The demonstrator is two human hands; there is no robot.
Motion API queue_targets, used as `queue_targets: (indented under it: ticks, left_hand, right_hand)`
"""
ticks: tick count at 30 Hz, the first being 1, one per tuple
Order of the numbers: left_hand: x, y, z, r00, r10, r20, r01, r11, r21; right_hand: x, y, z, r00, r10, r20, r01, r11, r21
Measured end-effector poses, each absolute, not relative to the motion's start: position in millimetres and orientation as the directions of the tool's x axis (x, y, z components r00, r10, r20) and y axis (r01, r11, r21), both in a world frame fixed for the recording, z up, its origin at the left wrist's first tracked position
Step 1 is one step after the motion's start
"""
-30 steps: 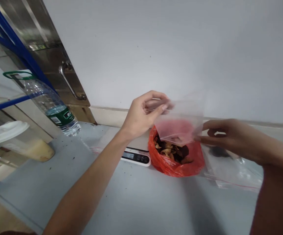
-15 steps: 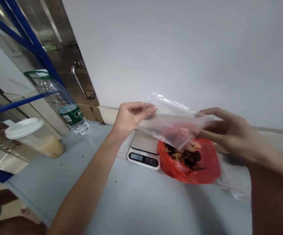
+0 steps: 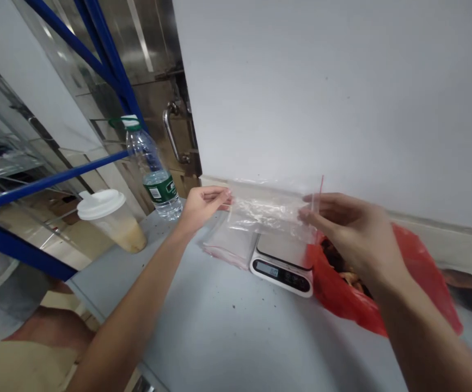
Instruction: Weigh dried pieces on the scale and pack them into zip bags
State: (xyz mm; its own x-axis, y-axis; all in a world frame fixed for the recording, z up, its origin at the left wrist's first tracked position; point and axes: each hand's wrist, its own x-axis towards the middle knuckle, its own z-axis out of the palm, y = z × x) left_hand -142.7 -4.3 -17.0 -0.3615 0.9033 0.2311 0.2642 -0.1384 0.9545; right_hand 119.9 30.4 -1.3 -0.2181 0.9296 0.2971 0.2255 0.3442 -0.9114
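A clear zip bag (image 3: 268,212) with a red strip along its right end is stretched between my two hands. My left hand (image 3: 207,207) pinches its left end, while my right hand (image 3: 345,223) grips the end with the strip. Below the bag sits a white digital scale (image 3: 281,275), its plate partly covered by the bag. Left of the scale lies a stack of flat clear zip bags (image 3: 227,245). Under my right forearm a red plastic bag (image 3: 419,272) stands wide at the top, holding brown dried pieces (image 3: 352,277), partly hidden by my arm.
A water bottle (image 3: 160,185) and a lidded cup (image 3: 113,218) with yellowish contents stand at the table's left. Behind the table (image 3: 219,337) rises a white wall (image 3: 333,98). Blue metal bars (image 3: 51,185) and another person's arm (image 3: 51,326) are at the left.
The zip bag has moved left and is now held level over the scale, away from the red bag's mouth. My view has turned left, so the table things appear further right.
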Motion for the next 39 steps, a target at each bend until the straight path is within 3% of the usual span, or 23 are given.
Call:
queue_targets:
  ticks: [3, 7, 9, 12, 16, 21, 27, 32, 34, 37, 39]
  left_hand:
    - [-167.3, -10.1, -30.8, -0.444, 0.865, 0.233, 0.38, -0.053, 0.924]
    - [-193.8, -21.2, -52.9, -0.488, 0.862, 0.139, 0.409, 0.085, 0.908]
    - [-200.9, -24.8, -64.1, -0.483, 0.873, 0.067, 0.388, 0.145, 0.91]
    - [-204.6, -26.9, -77.5, -0.431, 0.902, -0.016, 0.362, 0.189, 0.913]
    - [-204.6, -25.9, -87.7, -0.336, 0.941, -0.045, 0.39, 0.183, 0.902]
    - [-206.6, -21.2, -95.0, -0.249, 0.968, -0.004, 0.501, 0.132, 0.855]
    - [-202.8, -18.8, -100.6, -0.152, 0.981, 0.116, 0.696, 0.023, 0.718]
    - [-195.4, -22.1, -94.1, -0.006, 0.978, 0.209, 0.824, -0.114, 0.555]
    - [-190.1, -20.6, -87.0, 0.027, 0.967, 0.254, 0.853, -0.155, 0.499]
    - [-172.5, -14.5, -70.1, 0.068, 0.937, 0.341, 0.878, -0.219, 0.426]
    - [-151.8, -9.7, -54.8, 0.159, 0.895, 0.416, 0.878, -0.321, 0.356]
  right_hand:
    - [98.4, 26.6, -2.5, -0.081, 0.876, 0.476, 0.324, 0.475, -0.818]
    - [58.8, 19.0, -11.1, -0.288, 0.646, 0.707, 0.47, 0.739, -0.483]
    - [34.8, 13.2, -22.5, -0.453, 0.574, 0.683, 0.483, 0.801, -0.354]
    - [3.1, 2.1, -43.7, -0.664, 0.602, 0.444, 0.532, 0.797, -0.285]
    - [-16.7, -11.0, -63.6, -0.78, 0.618, 0.1, 0.574, 0.77, -0.277]
    - [-17.4, -16.0, -72.2, -0.774, 0.632, -0.044, 0.608, 0.721, -0.332]
    - [-12.5, -17.1, -76.4, -0.795, 0.606, -0.007, 0.566, 0.739, -0.366]
    - [22.6, -12.0, -73.9, -0.882, 0.397, 0.255, 0.283, 0.878, -0.386]
    - [49.4, -9.1, -62.6, -0.852, 0.37, 0.37, 0.227, 0.898, -0.376]
    - [97.0, -4.7, -32.7, -0.757, 0.479, 0.445, 0.303, 0.86, -0.409]
    - [129.7, -0.4, -10.9, -0.661, 0.636, 0.398, 0.44, 0.758, -0.482]
